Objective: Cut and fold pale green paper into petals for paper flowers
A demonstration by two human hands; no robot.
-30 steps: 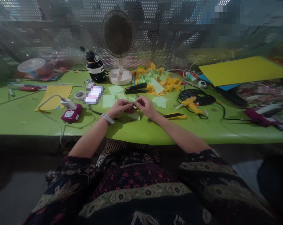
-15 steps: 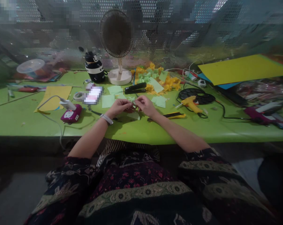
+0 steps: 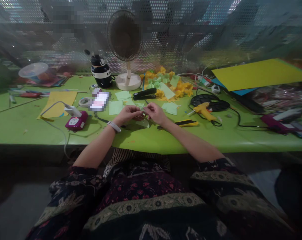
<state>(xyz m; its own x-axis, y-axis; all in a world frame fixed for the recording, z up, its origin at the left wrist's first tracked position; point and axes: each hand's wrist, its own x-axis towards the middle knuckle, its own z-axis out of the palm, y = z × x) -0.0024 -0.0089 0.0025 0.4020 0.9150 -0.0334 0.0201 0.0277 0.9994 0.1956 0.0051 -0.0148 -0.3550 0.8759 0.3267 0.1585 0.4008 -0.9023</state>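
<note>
Small green paper piece [image 3: 142, 109] sat right at the fingertips, between the left hand [image 3: 128, 114] and the right hand [image 3: 154, 112], low over the table [image 3: 145, 142]. Both grips were pinched, thumb to fingers, on that 1 piece; most of it was hidden by the fingers, so its shape and the exact contact could not be told. Hands were close together, tips nearly meeting. White wristband [image 3: 114, 126] on left wrist. Half-round pale paper [image 3: 143, 124] lay just below the hands, green squares [image 3: 115, 107] just beside the left hand, more green paper [image 3: 170, 108] near the right. Black stapler [image 3: 143, 94] lay beyond the hands, in front of the yellow and green paper heap [image 3: 183, 89]. Yellow cutter [image 3: 187, 123] lay beside the right forearm, yellow glue gun [image 3: 203, 111] farther right. Versus 1.0 s earlier: both hands kept nearly the same place and pinch, less green showed between the fingertips, and the stapler, cutter and glue gun had not moved.
</note>
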